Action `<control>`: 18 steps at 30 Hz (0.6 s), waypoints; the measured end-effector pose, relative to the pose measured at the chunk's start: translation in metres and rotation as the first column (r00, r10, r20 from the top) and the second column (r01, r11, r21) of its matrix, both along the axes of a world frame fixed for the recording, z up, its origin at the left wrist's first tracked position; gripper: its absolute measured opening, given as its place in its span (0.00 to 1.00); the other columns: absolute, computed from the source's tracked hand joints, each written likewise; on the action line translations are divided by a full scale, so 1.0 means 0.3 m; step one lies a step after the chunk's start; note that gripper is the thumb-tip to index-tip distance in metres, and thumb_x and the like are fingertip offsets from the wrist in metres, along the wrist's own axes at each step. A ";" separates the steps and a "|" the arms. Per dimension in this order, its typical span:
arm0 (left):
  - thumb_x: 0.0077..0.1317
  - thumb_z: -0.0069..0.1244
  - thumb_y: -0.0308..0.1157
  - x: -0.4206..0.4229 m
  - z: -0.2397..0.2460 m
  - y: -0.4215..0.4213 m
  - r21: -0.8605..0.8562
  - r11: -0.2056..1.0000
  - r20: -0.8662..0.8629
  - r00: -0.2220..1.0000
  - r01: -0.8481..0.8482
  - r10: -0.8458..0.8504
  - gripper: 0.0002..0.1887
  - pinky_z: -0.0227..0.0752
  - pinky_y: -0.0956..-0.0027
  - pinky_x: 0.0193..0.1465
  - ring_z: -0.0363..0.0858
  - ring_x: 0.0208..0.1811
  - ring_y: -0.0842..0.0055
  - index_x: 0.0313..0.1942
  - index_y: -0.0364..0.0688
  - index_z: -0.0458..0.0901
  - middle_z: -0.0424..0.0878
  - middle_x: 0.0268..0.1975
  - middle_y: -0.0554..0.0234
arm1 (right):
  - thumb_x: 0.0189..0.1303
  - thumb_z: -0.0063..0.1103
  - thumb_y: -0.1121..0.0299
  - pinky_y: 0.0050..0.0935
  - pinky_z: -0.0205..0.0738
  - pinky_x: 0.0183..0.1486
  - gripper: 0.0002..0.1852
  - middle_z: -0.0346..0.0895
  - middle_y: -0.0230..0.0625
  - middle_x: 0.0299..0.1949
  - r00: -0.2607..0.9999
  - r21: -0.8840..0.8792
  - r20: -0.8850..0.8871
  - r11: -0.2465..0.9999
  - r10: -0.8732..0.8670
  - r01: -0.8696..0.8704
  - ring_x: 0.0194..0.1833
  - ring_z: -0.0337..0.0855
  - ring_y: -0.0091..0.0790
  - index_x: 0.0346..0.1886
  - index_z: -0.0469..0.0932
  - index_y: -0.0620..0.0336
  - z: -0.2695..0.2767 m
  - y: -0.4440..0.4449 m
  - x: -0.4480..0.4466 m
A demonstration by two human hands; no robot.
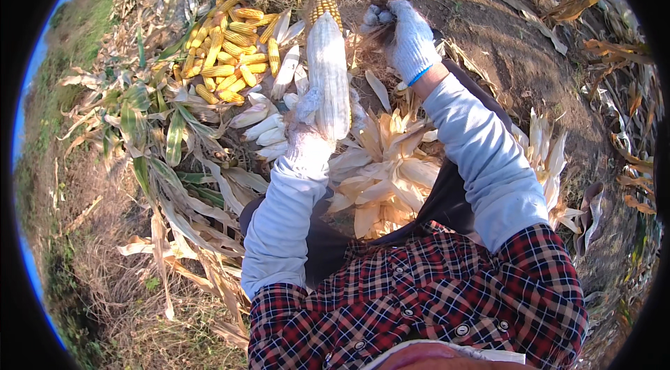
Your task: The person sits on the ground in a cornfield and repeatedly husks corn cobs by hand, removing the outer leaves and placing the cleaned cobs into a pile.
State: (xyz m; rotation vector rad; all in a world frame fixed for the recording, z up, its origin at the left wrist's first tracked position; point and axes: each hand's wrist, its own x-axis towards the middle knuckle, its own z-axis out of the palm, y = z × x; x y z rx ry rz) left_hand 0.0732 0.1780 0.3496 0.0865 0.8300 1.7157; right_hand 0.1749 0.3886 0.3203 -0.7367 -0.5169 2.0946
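My left hand [308, 107], in a white knit glove, grips the lower part of a large ear of corn [328, 64]. Pale husk covers most of this ear, while yellow kernels show bare at its far tip. To its right, my gloved right hand [413, 38] is raised with fingers curled around a tuft of brown corn silk [381, 34]. A heap of bare yellow corn cobs [225, 51] lies beyond my left hand. Several ears still in pale husk [267, 129] rest just left of that hand.
Between my legs lies a pile of loose dry husks [392, 176]. Dried corn stalks and leaves [193, 202] spread along my left side. Bare soil [487, 40] stretches ahead to the right, with more dry stalks [628, 87] at the far right edge.
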 end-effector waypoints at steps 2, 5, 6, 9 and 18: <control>0.70 0.53 0.44 -0.039 0.044 -0.008 0.121 0.979 -0.048 0.986 0.162 -0.158 0.32 0.88 0.62 0.40 0.89 0.43 0.62 0.67 0.33 0.69 0.83 0.55 0.46 | 0.71 0.56 0.60 0.39 0.82 0.48 0.17 0.85 0.40 0.47 0.982 0.180 0.164 0.975 0.099 -0.129 0.46 0.87 0.40 0.55 0.79 0.62 0.049 -0.062 -0.010; 0.72 0.51 0.47 -0.041 0.069 -0.004 0.271 0.910 0.005 0.944 0.315 -0.329 0.33 0.87 0.66 0.41 0.89 0.43 0.65 0.69 0.35 0.67 0.83 0.56 0.49 | 0.74 0.52 0.42 0.41 0.80 0.60 0.28 0.84 0.41 0.52 0.841 0.039 -0.334 0.898 0.426 -0.439 0.51 0.85 0.39 0.61 0.77 0.56 0.092 -0.161 -0.029; 0.73 0.50 0.48 -0.031 0.064 0.003 0.311 0.884 0.010 0.929 0.349 -0.371 0.33 0.87 0.67 0.42 0.89 0.45 0.67 0.70 0.36 0.66 0.83 0.57 0.51 | 0.74 0.49 0.38 0.44 0.79 0.61 0.32 0.82 0.43 0.56 0.844 0.068 -0.309 0.896 0.438 -0.439 0.53 0.85 0.41 0.63 0.75 0.56 0.100 -0.168 -0.029; 0.75 0.50 0.47 0.008 0.025 0.030 0.150 0.971 -0.080 0.981 0.186 -0.176 0.32 0.83 0.66 0.53 0.86 0.51 0.69 0.70 0.37 0.66 0.83 0.58 0.53 | 0.73 0.47 0.35 0.50 0.82 0.58 0.36 0.83 0.50 0.54 0.808 0.066 -0.405 0.895 0.428 -0.441 0.52 0.86 0.48 0.61 0.75 0.61 0.107 -0.177 -0.033; 0.73 0.58 0.42 0.059 -0.060 0.020 -0.095 0.991 -0.739 0.674 -0.090 -0.010 0.28 0.75 0.69 0.58 0.81 0.54 0.74 0.63 0.29 0.75 0.83 0.56 0.55 | 0.73 0.54 0.42 0.44 0.87 0.49 0.29 0.85 0.48 0.44 0.948 0.079 -0.173 0.963 0.269 -0.259 0.44 0.88 0.44 0.50 0.77 0.64 0.047 -0.167 -0.060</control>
